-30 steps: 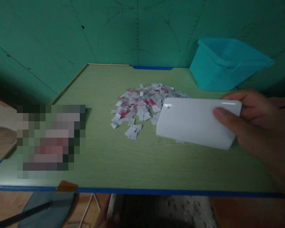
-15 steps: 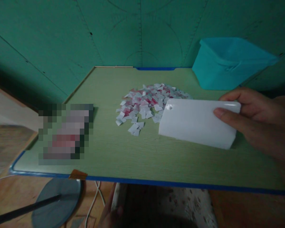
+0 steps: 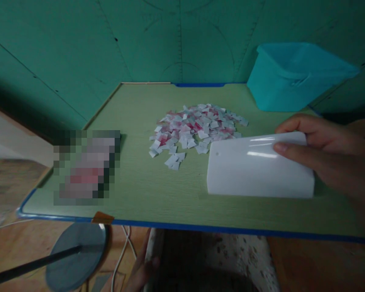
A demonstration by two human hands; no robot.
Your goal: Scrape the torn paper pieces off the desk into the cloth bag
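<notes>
A loose pile of small white and pink paper pieces (image 3: 197, 125) lies on the pale green tabletop (image 3: 140, 190). My right hand (image 3: 319, 146) grips a glossy white plastic scraper (image 3: 258, 170) with a small hole near one corner, thumb on top and fingers behind. The scraper's lower edge is at or just above the tabletop, right and in front of the pile. Below the table edge, my left hand (image 3: 142, 271) is at the pale rim of a dark-hollowed, brown-speckled container (image 3: 246, 255), apparently holding it; its fingers are partly hidden and dim.
At the back right stands a turquoise bin (image 3: 292, 89) against the green wall (image 3: 200, 40). A blurred-out flat object (image 3: 85, 170) lies on the left of the table. A round grey stand base (image 3: 76, 255) and white cables (image 3: 121, 255) are on the floor.
My right hand has tilted the scraper and brought its lower edge down toward the table's front. More of the pile's right side shows. My left hand stays about where it was.
</notes>
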